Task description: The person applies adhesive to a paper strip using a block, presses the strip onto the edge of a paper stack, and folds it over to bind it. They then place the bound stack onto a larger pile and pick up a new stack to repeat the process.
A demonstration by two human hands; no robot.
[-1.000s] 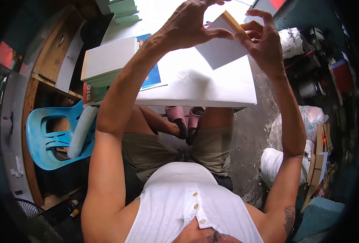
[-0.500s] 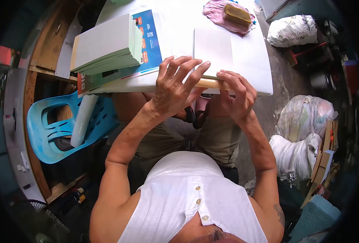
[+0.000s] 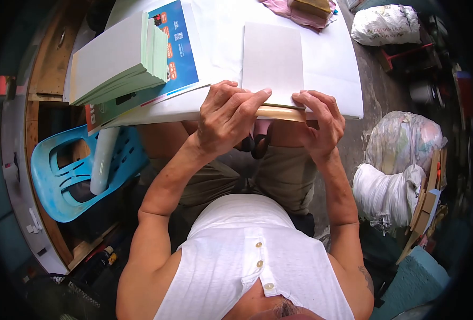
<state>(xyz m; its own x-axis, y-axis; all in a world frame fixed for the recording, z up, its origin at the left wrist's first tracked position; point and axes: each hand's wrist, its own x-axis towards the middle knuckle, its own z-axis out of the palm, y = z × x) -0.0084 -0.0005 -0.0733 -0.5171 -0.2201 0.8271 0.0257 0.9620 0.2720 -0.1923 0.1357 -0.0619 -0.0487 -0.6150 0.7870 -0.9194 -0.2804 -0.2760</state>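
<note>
A white pad of paper point(image 3: 272, 58) lies near the table's front edge. Along its near edge runs a glossy tan strip point(image 3: 280, 113), which looks like binding tape. My left hand point(image 3: 228, 114) has its fingers closed at the strip's left end, the index finger and thumb pressed together by the pad's corner. On the other side my right hand point(image 3: 321, 117) pinches the right end, its fingertips on top of the pad's corner and the thumb below the edge. The strip's ends are hidden under the fingers.
A stack of pads with green edges point(image 3: 114, 58) stands on a blue printed sheet point(image 3: 186, 48) at the left of the white table point(image 3: 332, 80). A brown block point(image 3: 313, 6) rests on pink cloth at the back. A blue chair point(image 3: 50, 181) holds a pale roll point(image 3: 103, 160).
My left fingers, raised and spread before, have come down and curled in at the pad's corner. The strip now sits against the pad's near edge. The view has shifted slightly.
</note>
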